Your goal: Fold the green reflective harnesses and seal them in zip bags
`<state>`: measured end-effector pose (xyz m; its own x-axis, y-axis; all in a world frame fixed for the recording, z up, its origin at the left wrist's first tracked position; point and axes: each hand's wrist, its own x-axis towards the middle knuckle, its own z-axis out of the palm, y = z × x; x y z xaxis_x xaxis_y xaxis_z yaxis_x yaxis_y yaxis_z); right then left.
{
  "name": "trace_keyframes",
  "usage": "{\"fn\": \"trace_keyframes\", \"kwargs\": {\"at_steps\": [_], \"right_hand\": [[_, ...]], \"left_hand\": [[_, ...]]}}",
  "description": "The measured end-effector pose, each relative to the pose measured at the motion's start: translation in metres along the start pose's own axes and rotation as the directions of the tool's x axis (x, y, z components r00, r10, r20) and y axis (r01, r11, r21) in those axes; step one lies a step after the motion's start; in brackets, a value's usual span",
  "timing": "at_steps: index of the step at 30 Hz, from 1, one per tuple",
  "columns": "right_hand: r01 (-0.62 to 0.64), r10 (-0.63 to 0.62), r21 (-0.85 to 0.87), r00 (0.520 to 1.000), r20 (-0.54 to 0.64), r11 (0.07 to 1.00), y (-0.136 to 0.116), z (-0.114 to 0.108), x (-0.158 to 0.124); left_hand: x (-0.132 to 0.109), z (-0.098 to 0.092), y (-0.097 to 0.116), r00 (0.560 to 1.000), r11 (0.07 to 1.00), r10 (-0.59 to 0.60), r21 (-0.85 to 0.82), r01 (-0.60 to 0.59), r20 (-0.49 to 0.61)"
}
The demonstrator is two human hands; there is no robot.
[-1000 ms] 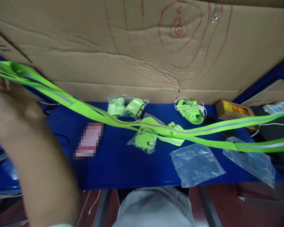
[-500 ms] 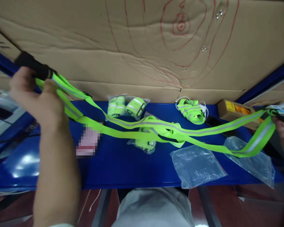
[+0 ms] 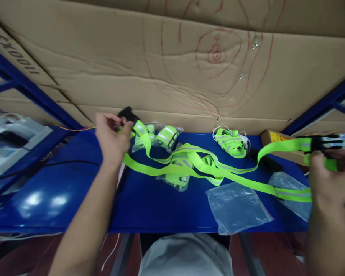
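Fluorescent green reflective strap with a grey stripe hangs in two slack lengths between my hands. At its left end, my left hand is closed on the strap beside a black buckle. My right hand grips the other end, just below a second black buckle. Under the strap's middle lie more green webbing and a bagged green roll. Two rolls in clear bags sit behind, near the cardboard, partly covered by the strap.
A coiled green strap with a white cord lies at the back right, beside a small cardboard box. Clear plastic bags rest on the blue table. Cardboard walls the back, and a white device stands left.
My left hand has moved right and down with its strap end, and my right hand has come further into view. The strap has slackened, its middle sagging onto the things below.
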<state>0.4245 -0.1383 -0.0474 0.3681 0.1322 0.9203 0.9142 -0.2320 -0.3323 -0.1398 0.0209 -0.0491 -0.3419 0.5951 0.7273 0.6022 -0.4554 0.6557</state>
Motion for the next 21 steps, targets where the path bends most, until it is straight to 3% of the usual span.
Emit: {"fn": "trace_keyframes", "kwargs": {"at_steps": [2,3,4,5,7,8,9,10,11,14,16,21], "right_hand": [[0.359,-0.358,0.02,0.933,-0.008,0.933,-0.048,-0.007,-0.012],[0.449,-0.453,0.066,0.89,0.059,0.891,-0.076,-0.011,-0.02],[0.516,-0.528,0.113,0.835,0.155,0.849,-0.104,-0.014,-0.03],[0.562,-0.586,0.166,0.776,0.233,0.811,-0.13,-0.017,-0.041],[0.584,-0.67,0.327,0.652,0.355,0.743,-0.173,-0.018,-0.065],[0.58,-0.699,0.389,0.599,0.392,0.716,-0.188,-0.017,-0.077],[0.569,-0.721,0.442,0.56,0.409,0.693,-0.198,-0.016,-0.089],[0.547,-0.73,0.484,0.537,0.423,0.683,-0.204,-0.013,-0.099],[0.521,-0.735,0.521,0.524,0.43,0.676,-0.206,-0.011,-0.108],[0.429,-0.752,0.629,0.495,0.436,0.648,-0.201,-0.005,-0.125],[0.357,-0.753,0.682,0.475,0.456,0.639,-0.196,-0.003,-0.129],[0.289,-0.747,0.713,0.452,0.487,0.639,-0.192,-0.003,-0.133]], "left_hand": [[-0.033,0.011,0.033,0.983,0.989,0.141,-0.057,-0.136,0.116],[-0.051,0.015,0.049,0.952,0.975,0.221,-0.032,-0.22,0.213],[-0.069,0.019,0.063,0.89,0.942,0.318,-0.004,-0.335,0.326],[-0.086,0.023,0.075,0.802,0.892,0.401,0.009,-0.451,0.444],[-0.114,0.029,0.09,0.551,0.77,0.493,-0.043,-0.636,0.673],[-0.124,0.031,0.093,0.486,0.744,0.49,-0.057,-0.666,0.724],[-0.132,0.033,0.094,0.456,0.733,0.488,-0.066,-0.677,0.745],[-0.138,0.035,0.093,0.447,0.738,0.477,-0.068,-0.671,0.757],[-0.142,0.036,0.092,0.466,0.763,0.461,-0.069,-0.642,0.755],[-0.143,0.037,0.087,0.557,0.866,0.384,-0.077,-0.495,0.736],[-0.142,0.036,0.087,0.593,0.894,0.341,-0.057,-0.444,0.729],[-0.141,0.03,0.092,0.569,0.792,0.293,0.14,-0.595,0.768]]}}
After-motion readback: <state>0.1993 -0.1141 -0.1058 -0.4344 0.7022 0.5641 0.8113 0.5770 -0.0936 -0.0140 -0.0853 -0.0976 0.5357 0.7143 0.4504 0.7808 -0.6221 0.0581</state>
